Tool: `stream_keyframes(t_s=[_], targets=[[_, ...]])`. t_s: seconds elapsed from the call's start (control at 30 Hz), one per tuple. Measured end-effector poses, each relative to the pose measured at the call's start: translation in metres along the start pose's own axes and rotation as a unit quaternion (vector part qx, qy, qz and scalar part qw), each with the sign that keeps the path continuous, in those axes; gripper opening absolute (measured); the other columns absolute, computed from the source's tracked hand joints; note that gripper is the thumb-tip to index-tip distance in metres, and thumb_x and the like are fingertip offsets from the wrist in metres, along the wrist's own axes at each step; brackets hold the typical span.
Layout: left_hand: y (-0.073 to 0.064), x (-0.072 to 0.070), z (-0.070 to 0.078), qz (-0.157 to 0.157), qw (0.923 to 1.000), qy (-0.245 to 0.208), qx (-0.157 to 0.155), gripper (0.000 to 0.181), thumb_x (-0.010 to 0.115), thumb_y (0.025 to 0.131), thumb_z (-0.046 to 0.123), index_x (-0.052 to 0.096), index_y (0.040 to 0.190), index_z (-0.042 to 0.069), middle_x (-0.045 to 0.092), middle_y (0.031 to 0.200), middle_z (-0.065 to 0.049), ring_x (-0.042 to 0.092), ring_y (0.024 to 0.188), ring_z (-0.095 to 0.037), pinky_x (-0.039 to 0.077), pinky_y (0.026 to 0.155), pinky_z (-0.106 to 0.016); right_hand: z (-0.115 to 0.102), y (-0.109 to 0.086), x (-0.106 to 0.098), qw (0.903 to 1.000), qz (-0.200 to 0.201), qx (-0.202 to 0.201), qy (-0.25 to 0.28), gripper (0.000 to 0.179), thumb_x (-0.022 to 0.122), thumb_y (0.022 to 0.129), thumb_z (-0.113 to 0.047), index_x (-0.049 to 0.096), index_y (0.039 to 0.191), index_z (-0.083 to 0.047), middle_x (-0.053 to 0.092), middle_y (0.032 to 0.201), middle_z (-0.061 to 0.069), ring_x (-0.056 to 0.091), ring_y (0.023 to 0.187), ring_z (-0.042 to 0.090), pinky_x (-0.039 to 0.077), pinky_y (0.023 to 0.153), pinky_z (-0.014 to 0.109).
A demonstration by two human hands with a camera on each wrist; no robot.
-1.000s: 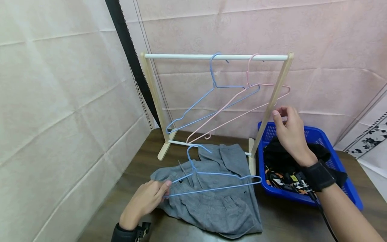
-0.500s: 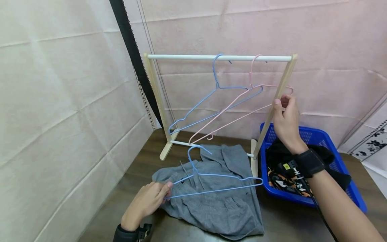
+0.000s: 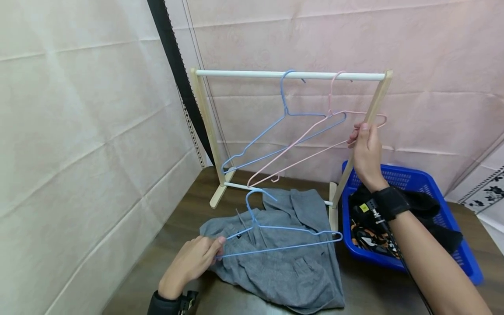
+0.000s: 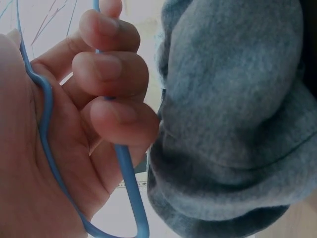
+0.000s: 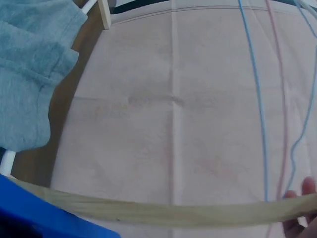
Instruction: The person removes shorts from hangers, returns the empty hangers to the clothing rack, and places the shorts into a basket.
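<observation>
My left hand [image 3: 191, 262] holds one end of a light blue clothes hanger [image 3: 255, 224]. In the left wrist view its fingers [image 4: 124, 119] curl round the blue wire [image 4: 130, 183]. Under the hanger, a grey garment [image 3: 303, 280] with drawstrings lies on the table. My right hand [image 3: 367, 159] grips the right wooden post [image 3: 377, 100] of a small clothes rack, thumb on the near side. Only its fingertips show past that post [image 5: 163, 211] in the right wrist view. A blue hanger [image 3: 264, 131] and a pink hanger [image 3: 301, 136] hang from the white rail [image 3: 244, 74].
Right of the rack stands a blue plastic basket [image 3: 470, 262] with a black cloth [image 3: 421, 205] and a patterned cloth [image 3: 372, 240] in it. A cable runs along my right forearm. Pale cloth walls [image 3: 118, 109] enclose the table [image 3: 189, 210] behind and at left.
My right hand has moved left from above the basket to the rack's right post and taken hold of it. The left hand still holds the blue hanger; the view has shifted slightly.
</observation>
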State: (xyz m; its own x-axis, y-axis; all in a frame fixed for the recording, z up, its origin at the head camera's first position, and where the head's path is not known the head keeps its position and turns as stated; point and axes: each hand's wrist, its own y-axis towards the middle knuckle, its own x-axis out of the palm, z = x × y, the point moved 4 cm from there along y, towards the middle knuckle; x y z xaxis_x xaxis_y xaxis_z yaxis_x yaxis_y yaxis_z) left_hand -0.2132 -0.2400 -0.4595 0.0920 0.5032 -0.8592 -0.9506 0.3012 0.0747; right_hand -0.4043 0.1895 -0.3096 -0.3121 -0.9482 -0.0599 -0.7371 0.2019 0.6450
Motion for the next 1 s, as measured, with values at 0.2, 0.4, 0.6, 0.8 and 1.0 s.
stream_keyframes(t_s=[0.2,0.4,0.6,0.8,1.0], targets=[[-0.001,0.001,-0.002,0.002,1.0,0.004,-0.004,0.058,0.036,0.116,0.043,0.068,0.071,0.026,0.055,0.059,0.018,0.051,0.054,-0.001,0.042,0.057,-0.027,0.015,0.005,0.006,0.9924,0.044,-0.01,0.115,0.037,0.032,0.117,-0.033,0.058,0.096,-0.017,0.05,0.076,0.002,0.048,0.056,0.011,0.041,0.05,0.019],[-0.001,-0.001,-0.005,0.006,1.0,0.003,-0.006,0.057,0.036,0.116,0.041,0.068,0.072,0.025,0.055,0.06,0.017,0.051,0.055,0.0,0.043,0.058,-0.027,0.021,0.008,0.01,0.9811,0.072,-0.018,0.179,0.044,0.035,0.116,-0.035,0.053,0.081,-0.016,0.042,0.064,-0.002,0.038,0.048,0.007,0.03,0.043,0.018],[-0.004,-0.008,-0.01,0.023,0.9996,0.014,-0.011,0.055,0.037,0.117,0.038,0.066,0.071,0.025,0.053,0.06,0.018,0.049,0.055,0.0,0.042,0.058,-0.027,0.018,0.01,0.016,0.9879,0.127,-0.048,0.074,0.046,0.032,0.117,-0.028,0.05,0.076,-0.018,0.045,0.064,-0.007,0.04,0.051,0.002,0.031,0.047,0.015],[-0.008,-0.015,-0.017,0.043,0.9981,0.013,-0.042,0.052,0.038,0.116,0.038,0.068,0.075,0.025,0.053,0.061,0.017,0.051,0.057,-0.001,0.045,0.061,-0.027,0.011,0.012,0.025,0.9858,0.152,-0.064,0.03,0.046,0.034,0.118,-0.022,0.051,0.074,-0.021,0.046,0.064,-0.01,0.042,0.055,0.0,0.031,0.052,0.015],[-0.013,-0.022,-0.022,0.073,0.9951,0.029,-0.06,0.05,0.041,0.116,0.038,0.069,0.077,0.025,0.053,0.063,0.017,0.052,0.06,-0.001,0.048,0.064,-0.03,0.014,0.008,0.028,0.987,0.148,-0.061,0.018,0.048,0.035,0.117,-0.037,0.052,0.076,-0.019,0.047,0.063,-0.011,0.042,0.054,0.001,0.032,0.051,0.015]])
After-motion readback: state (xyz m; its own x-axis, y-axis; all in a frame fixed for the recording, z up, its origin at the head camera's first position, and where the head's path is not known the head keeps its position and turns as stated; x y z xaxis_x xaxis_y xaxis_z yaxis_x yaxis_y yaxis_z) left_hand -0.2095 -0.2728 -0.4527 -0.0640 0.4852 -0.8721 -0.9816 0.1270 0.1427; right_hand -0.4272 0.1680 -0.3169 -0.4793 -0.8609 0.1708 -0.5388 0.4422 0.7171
